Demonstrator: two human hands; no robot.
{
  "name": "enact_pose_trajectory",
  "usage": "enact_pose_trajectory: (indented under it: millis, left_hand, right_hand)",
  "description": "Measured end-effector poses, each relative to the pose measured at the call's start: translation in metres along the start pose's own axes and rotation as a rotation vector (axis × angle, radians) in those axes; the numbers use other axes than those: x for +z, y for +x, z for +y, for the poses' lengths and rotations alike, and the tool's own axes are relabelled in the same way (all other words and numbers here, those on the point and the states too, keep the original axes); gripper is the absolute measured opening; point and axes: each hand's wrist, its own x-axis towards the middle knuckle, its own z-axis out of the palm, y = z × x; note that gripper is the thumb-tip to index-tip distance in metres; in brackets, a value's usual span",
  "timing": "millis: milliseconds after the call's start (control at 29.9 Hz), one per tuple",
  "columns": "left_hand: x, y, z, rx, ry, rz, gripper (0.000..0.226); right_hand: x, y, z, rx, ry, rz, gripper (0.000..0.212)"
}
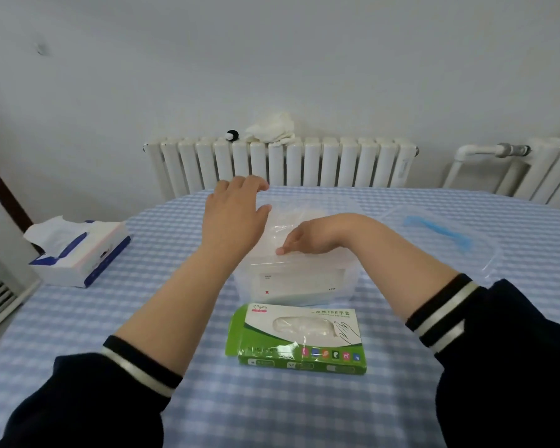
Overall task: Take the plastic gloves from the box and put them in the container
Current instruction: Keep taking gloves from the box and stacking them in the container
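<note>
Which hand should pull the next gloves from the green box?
Probably the left hand: it hovers open over the container, holding nothing. The right hand is inside the container, busy with the gloves. The green box lies between both forearms, reachable by either.

Green glove box [299, 339] top: "一次性TPE手套"; other print unreadable.

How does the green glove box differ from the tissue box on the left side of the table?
The glove box is green and white, while the tissue box is blue and white. The glove box lies flat near the person, just in front of the clear container; the tissue box stands farther left, apart from it. A tissue sticks out of the tissue box. Both rest on the checked tablecloth.
</note>
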Motion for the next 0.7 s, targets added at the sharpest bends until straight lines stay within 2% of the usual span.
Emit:
enact_pose_trajectory:
  millis: [67,167,267,367,434,534,601,701]
  left_hand:
    - [-0.005,-0.019,0.008,0.091,-0.169,0.108,0.016]
    - [-0.004,-0.051,0.01,0.21,-0.206,0.186,0.011]
    - [0.004,-0.075,0.002,0.335,-0.207,0.278,0.017]
    - [0.01,-0.092,-0.002,0.438,-0.247,0.305,0.012]
    - [0.014,-0.1,-0.003,0.465,-0.287,0.28,0.006]
    - [0.019,-0.107,-0.002,0.466,-0.301,0.242,0.01]
    - [0.02,-0.11,0.0,0.452,-0.296,0.224,0.012]
    - [0.021,-0.112,0.001,0.444,-0.29,0.241,0.014]
  right_hand:
    - [0.0,0.007,-0.002,-0.01,-0.069,-0.073,0.063]
    - [0.003,0.014,0.003,0.001,0.029,-0.033,0.066]
    - [0.004,0.012,0.012,-0.02,0.306,0.151,0.058]
    - [0.006,0.007,0.02,-0.045,0.522,0.369,0.049]
    - [0.009,0.007,0.026,-0.044,0.526,0.474,0.036]
    - [0.014,0.007,0.033,-0.083,0.492,0.572,0.019]
    - [0.015,0.006,0.034,-0.132,0.464,0.582,0.012]
    - [0.015,0.005,0.031,-0.169,0.42,0.497,0.007]
